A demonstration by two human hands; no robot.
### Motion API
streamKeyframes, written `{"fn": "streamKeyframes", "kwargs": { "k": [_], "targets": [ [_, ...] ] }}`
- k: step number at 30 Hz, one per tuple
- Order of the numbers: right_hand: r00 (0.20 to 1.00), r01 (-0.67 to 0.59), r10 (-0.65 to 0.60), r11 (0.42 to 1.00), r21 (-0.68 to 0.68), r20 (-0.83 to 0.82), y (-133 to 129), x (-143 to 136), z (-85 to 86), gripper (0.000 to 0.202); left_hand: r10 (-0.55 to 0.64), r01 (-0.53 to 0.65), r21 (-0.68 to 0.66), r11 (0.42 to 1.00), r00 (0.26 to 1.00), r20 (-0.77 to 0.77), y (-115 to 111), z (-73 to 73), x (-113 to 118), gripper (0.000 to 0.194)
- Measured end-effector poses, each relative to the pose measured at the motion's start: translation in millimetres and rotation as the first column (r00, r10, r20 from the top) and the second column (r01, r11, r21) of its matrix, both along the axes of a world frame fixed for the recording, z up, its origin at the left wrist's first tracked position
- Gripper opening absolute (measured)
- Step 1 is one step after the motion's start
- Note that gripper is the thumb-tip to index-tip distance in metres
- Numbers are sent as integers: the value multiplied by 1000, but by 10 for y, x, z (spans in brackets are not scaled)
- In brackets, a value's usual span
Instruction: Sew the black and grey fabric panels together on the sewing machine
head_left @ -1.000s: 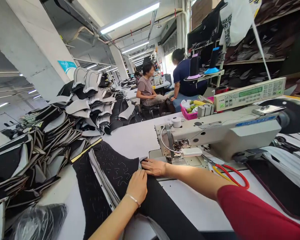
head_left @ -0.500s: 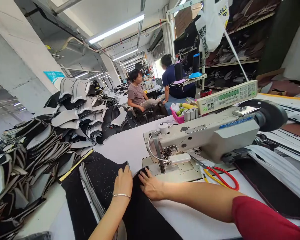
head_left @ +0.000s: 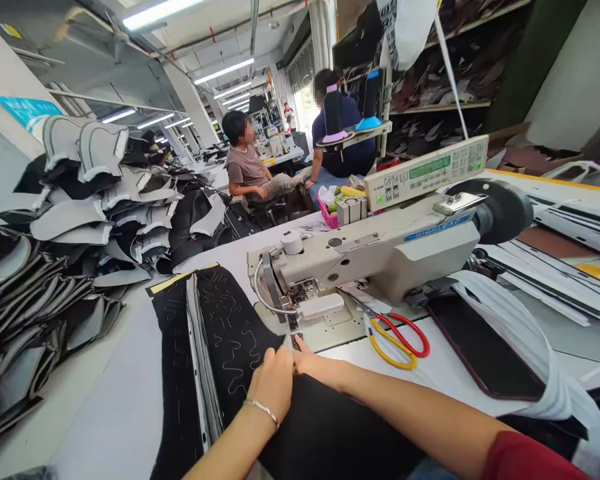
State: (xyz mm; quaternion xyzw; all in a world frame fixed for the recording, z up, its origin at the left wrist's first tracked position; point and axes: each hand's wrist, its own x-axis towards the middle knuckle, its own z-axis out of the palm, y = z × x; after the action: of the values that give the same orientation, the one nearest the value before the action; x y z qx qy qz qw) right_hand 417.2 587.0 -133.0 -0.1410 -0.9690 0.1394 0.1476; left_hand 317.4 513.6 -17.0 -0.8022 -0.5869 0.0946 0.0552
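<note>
My left hand (head_left: 274,380), with a silver bangle on its wrist, is closed on the edge of a piece of black fabric (head_left: 350,423). Pressed close beside it, my right hand (head_left: 316,367) pinches the same edge; its fingertips are partly hidden. Both hands are just in front of the needle area of a beige sewing machine (head_left: 360,257). Toward the left the fabric continues as a panel with wavy pale stitch lines (head_left: 235,333) and a grey-white folded seam strip (head_left: 200,360) along it.
Stacks of grey and black cut pieces (head_left: 95,220) fill the left side. Red-and-yellow-handled scissors (head_left: 400,340) lie right of the needle, near a dark phone (head_left: 485,347) and white strips (head_left: 520,327). Thread cones (head_left: 333,113) stand behind the machine. Two people sit farther back.
My hands have come together at the fabric edge; before, they were apart, with the right fingers spread flat. The stitched panel has turned and shifted, and the camera view has moved.
</note>
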Motion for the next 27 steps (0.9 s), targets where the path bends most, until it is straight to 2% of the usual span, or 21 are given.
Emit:
{"fn": "streamKeyframes", "kwargs": {
  "k": [2, 4, 9, 12, 17, 21, 27],
  "targets": [
    [999, -45, 44, 998, -42, -18, -9, 57, 93, 16, 99, -98, -90, 991, 995, 1, 58, 61, -28, 35],
    [997, -69, 66, 994, -80, -44, -16, 127, 215, 17, 150, -144, -134, 980, 988, 35, 102, 87, -57, 36],
    [993, -115, 113, 983, -146, -23, 15, 245, 403, 13, 151, -116, -192, 975, 972, 179, 226, 36, -117, 42],
    [988, -148, 141, 982, -115, -64, 30, 237, 395, 13, 163, -116, -200, 973, 958, 237, 345, -19, -123, 40],
    [996, -55, 51, 997, -51, -80, -48, 160, 306, 15, 170, -111, -191, 975, 931, 324, 459, -175, -137, 43],
    [994, -61, 54, 995, -76, -94, -47, 166, 287, 12, 186, -136, -162, 977, 914, 360, 429, -274, -208, 43],
    [988, -122, 100, 972, -203, -115, 68, 185, 335, 8, 93, -58, -118, 991, 943, 319, 379, -248, -331, 42]
  ]
}}
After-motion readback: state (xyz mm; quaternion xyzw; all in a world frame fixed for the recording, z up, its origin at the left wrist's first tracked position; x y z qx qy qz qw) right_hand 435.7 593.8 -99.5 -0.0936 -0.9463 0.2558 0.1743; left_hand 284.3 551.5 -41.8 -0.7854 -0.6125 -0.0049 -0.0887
